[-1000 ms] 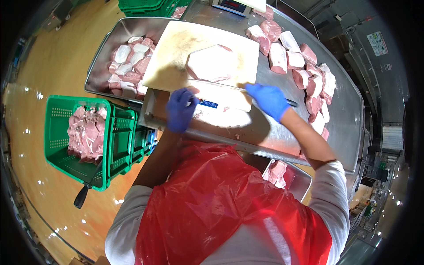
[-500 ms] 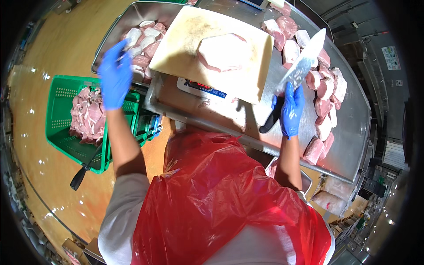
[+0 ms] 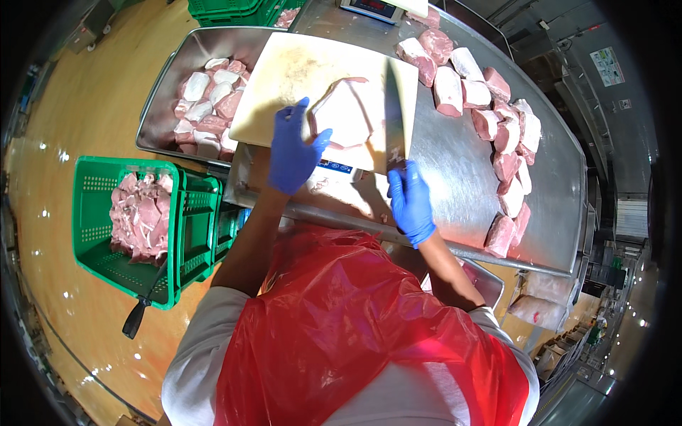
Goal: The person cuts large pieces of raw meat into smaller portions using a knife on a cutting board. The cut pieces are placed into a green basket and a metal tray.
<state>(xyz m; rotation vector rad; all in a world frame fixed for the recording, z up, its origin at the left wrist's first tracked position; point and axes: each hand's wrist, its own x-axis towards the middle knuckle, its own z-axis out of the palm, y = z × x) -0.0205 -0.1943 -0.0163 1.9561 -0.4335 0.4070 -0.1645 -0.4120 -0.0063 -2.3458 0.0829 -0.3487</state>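
Observation:
A pale slab of meat lies on the cream cutting board, which is raised over a scale with a blue panel. My left hand, gloved in blue, is at the lower left of the slab with fingers apart; its thumb reaches the slab's edge, though I cannot tell whether it touches. My right hand, also gloved, grips a large knife, its blade pointing away from me over the board's right side, to the right of the slab.
Meat pieces lie along the steel table. At left are a steel tub of pieces and a green crate holding trimmings and a black-handled tool. Green crates and another scale stand at the back.
Half a second ago my left hand was out over the left side; it has come back to the slab. The raised knife has swung leftward over the board in my right hand.

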